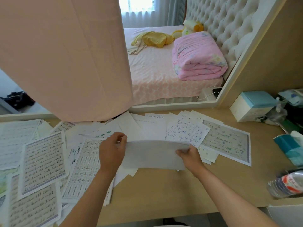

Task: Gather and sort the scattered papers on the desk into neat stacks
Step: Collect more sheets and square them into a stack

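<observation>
Held item: a plain white sheet of paper (155, 154), blank on the side shown and slightly bowed, raised above the pale wooden worktop (164, 190) between both hands.

Left hand (113, 151): fingers curled round the sheet's left edge, gripping it.

Right hand (190, 155): pinching the sheet's right edge, thumb on top.

Left of the left hand: overlapping purple-bordered sheets with rows of dark handwriting (44, 163). A gridded practice sheet (83, 169) lies just beside that wrist.

Beyond the right hand: a white sheet covered in blue pen marks (186, 133).

Right of the right hand: a grey-tinted sheet with a patterned border (227, 141), flat on the worktop. Well beyond it to the right are a teal tissue packet (290, 149) and a clear plastic bottle with a red label (285, 184), lying on its side.

Beyond the left hand — a pink hanging cloth (65, 54), its lower edge reaching the papers.
</observation>
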Motion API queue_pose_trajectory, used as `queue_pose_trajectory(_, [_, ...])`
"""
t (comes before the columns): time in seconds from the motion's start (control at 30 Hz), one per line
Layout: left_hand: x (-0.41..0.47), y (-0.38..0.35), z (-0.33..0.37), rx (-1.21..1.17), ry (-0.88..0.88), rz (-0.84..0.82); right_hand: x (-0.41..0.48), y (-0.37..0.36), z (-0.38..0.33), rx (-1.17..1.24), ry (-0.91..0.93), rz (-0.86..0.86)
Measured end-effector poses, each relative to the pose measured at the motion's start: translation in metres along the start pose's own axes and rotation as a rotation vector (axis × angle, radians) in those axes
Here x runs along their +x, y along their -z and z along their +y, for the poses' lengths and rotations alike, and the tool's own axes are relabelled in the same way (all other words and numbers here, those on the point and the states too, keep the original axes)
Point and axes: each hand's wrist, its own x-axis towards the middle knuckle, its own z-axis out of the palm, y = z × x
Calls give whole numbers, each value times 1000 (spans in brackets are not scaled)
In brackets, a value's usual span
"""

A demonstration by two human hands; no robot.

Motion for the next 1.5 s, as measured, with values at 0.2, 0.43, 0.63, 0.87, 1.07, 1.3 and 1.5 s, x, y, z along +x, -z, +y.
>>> queue_pose_trajectory(0.2, [24, -8, 48, 456, -436, -478, 29, 6, -34, -59, 84, -176])
queue_pose_trajectory(0.43, [29, 1, 35, 317, -143, -484, 59, 6, -43, -111, 34, -287])
queue_pose_trajectory(0.63, [41, 29, -41, -101, 372, -512, 49, -47, -20, 283, -236, -316])
queue_pose_trajectory(0.87, [42, 48, -130, -251, 618, -512, 22, -173, -14, 82, -365, -315])
queue_pose_trajectory(1.07, [50, 73, -208, 109, 436, -604, 12, -270, -5, -192, -358, -216])
queue_pose_trajectory(1.3, [43, 77, -255, 338, 412, -702, 8, -323, 21, -482, -471, -6])
queue_pose_trajectory(1.5, [44, 73, -260, 192, 511, -649, 2, -333, 9, -509, -497, -152])
